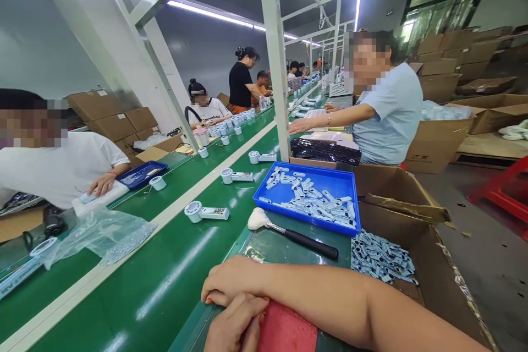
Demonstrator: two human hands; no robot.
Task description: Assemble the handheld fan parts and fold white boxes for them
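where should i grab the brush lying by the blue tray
I'd take the brush by its black handle, around the middle, coming down from above on the near side: it lies flat, the white bristles point left, and the blue tray crowds the far side.

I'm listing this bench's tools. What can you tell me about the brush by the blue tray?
The brush has a fluffy white bristle head, a short silvery ferrule and a slim black handle. It lies flat on the shiny green bench, in front of the blue tray, head pointing left, handle right. Nothing holds it.
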